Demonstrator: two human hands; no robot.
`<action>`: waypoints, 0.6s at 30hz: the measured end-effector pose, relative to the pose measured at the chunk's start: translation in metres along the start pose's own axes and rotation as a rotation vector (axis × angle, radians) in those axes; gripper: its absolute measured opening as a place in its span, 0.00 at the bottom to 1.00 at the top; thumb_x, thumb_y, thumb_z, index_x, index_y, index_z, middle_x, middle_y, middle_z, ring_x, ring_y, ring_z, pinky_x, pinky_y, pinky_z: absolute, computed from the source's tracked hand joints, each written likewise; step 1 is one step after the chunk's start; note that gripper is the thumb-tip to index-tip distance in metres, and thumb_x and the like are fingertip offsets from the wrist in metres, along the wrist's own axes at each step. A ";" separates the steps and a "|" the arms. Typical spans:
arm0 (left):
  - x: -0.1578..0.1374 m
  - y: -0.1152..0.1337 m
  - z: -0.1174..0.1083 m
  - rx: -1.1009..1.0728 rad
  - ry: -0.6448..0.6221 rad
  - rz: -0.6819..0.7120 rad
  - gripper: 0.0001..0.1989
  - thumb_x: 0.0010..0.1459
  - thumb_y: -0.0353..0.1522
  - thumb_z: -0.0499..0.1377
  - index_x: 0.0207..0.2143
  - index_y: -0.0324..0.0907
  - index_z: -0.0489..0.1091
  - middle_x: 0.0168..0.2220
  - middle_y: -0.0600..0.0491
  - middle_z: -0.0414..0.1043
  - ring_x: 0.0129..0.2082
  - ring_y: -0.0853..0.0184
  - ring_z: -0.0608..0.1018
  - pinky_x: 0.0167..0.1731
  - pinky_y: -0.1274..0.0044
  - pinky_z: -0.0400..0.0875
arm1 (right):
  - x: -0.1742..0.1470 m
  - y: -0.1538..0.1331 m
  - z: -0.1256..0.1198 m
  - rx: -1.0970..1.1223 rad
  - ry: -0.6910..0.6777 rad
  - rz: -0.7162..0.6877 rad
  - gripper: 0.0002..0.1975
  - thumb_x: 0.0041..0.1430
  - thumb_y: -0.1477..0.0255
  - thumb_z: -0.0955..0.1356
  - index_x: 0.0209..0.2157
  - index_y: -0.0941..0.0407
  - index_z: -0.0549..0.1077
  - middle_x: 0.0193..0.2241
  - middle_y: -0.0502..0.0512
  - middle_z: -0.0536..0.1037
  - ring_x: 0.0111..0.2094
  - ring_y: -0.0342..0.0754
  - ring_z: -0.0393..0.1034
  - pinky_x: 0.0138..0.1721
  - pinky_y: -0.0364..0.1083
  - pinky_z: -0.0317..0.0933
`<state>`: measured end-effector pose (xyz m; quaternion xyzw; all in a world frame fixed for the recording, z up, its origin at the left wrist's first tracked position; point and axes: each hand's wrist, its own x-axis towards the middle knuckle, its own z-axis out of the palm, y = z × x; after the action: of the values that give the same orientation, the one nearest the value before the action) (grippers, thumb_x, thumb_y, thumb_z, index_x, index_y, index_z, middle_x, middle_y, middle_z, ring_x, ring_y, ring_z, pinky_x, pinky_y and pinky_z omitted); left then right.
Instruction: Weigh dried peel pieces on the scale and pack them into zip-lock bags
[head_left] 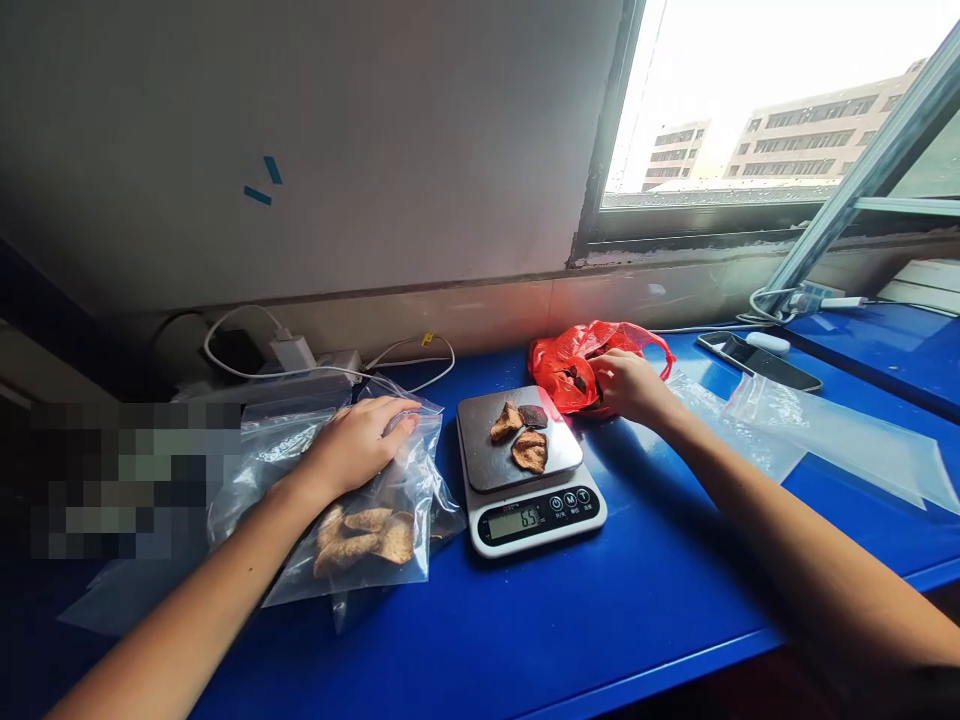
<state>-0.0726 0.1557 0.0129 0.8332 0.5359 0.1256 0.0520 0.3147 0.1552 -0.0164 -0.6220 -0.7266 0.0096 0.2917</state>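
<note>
My left hand (364, 440) lies on a clear zip bag (416, 500), fingers stretched out over its top. Dried brown slices (367, 535) show inside that bag. Right of it stands a kitchen scale (472, 470) with a steel plate, its display reading about 6.5. Three dried slices (530, 452) rest on the plate, one darker than the others. Behind the scale is a crumpled red plastic bag (559, 355) with dark dried pieces (576, 376) at its opening. My right hand (626, 385) reaches into this bag; its fingertips are hidden there.
More clear zip bags (847, 430) lie on the blue table (675, 610) at the right. Behind them are a phone (757, 360) and a white earbud case (767, 343). A white charger (292, 352) with cables stands against the wall at the left.
</note>
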 end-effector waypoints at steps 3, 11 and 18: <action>0.001 0.000 0.001 -0.004 0.007 0.001 0.26 0.64 0.45 0.44 0.52 0.46 0.74 0.55 0.50 0.75 0.56 0.54 0.74 0.56 0.62 0.66 | 0.006 0.008 -0.001 -0.039 -0.055 0.020 0.12 0.50 0.78 0.65 0.35 0.55 0.78 0.35 0.58 0.80 0.38 0.52 0.72 0.38 0.46 0.63; -0.002 -0.001 0.001 -0.013 0.018 -0.001 0.25 0.64 0.45 0.45 0.52 0.46 0.74 0.54 0.51 0.76 0.56 0.55 0.74 0.57 0.63 0.66 | 0.043 0.017 0.004 -0.080 -0.100 0.070 0.08 0.47 0.76 0.68 0.18 0.56 0.67 0.20 0.54 0.74 0.24 0.44 0.64 0.26 0.44 0.52; -0.001 -0.002 0.002 -0.009 0.025 -0.007 0.25 0.64 0.45 0.45 0.52 0.47 0.74 0.55 0.51 0.76 0.56 0.55 0.74 0.57 0.64 0.67 | 0.026 0.027 -0.009 -0.007 0.155 0.186 0.07 0.53 0.74 0.64 0.33 0.55 0.74 0.32 0.56 0.80 0.32 0.49 0.73 0.35 0.46 0.63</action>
<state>-0.0745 0.1560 0.0101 0.8295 0.5388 0.1382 0.0491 0.3412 0.1816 -0.0080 -0.6865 -0.6411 -0.0142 0.3427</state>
